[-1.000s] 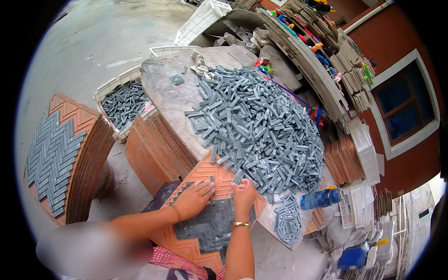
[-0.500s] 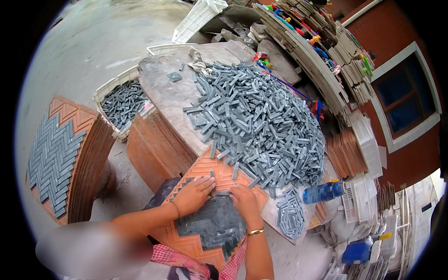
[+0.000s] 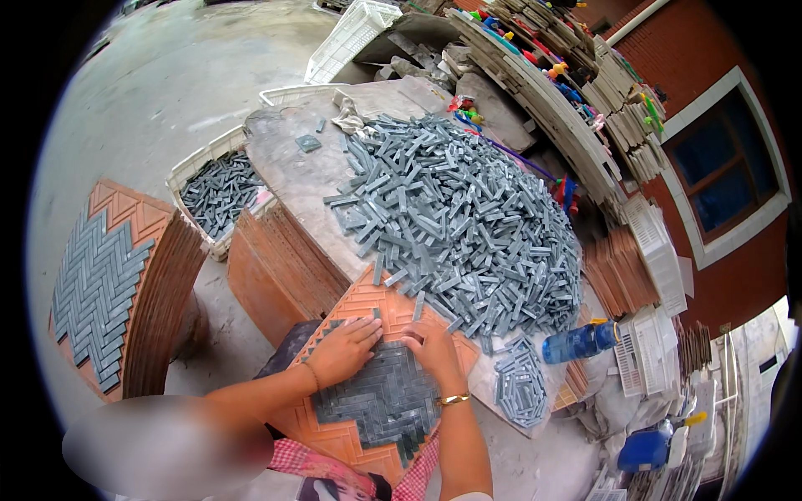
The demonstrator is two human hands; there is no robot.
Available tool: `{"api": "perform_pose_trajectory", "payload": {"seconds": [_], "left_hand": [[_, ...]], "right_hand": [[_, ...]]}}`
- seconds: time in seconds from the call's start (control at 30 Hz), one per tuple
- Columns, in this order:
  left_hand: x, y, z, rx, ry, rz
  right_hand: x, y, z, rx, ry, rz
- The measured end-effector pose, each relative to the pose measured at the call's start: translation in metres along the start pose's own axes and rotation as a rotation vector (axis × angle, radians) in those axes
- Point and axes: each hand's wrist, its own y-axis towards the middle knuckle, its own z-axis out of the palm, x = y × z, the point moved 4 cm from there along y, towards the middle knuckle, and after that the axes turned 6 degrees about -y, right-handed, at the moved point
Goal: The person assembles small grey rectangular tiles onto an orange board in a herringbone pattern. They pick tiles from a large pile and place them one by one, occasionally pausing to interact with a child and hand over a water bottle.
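Observation:
An orange grooved mould board (image 3: 391, 302) lies tilted before me, its middle filled with dark grey strip tiles (image 3: 380, 392) in a zigzag pattern. My left hand (image 3: 351, 346) lies across the upper left of these tiles, fingers stretched out and close together. A dark strip shows just past its fingertips. To its right, my right hand (image 3: 432, 347) bends over the upper edge of the laid tiles, fingertips drawn together. Whatever sits between those fingertips is hidden. Bare orange grooves show beyond both hands.
A large heap of loose grey strip tiles (image 3: 468, 217) covers the table beyond the board. A smaller pile (image 3: 521, 384) and a blue bottle (image 3: 580, 342) are at right. Left stand stacked orange boards (image 3: 284, 259), a tile-filled crate (image 3: 185, 171) and another tiled board (image 3: 102, 292).
My right hand has shifted slightly up and left along the tile edge, and its fingers are more bent. My left hand stays nearly in place. The view has shifted a little.

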Motion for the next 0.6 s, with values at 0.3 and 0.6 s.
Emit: {"api": "perform_pose_trajectory", "payload": {"seconds": [0.3,0.6], "left_hand": [[-0.001,-0.001,-0.001,-0.019,-0.026,-0.002],[0.000,-0.002,0.000,-0.007,-0.035,-0.022]], "right_hand": [[-0.022,0.023,0.008,-0.262,-0.023,0.309],[-0.003,-0.007,-0.005,0.001,0.030,0.042]]}}
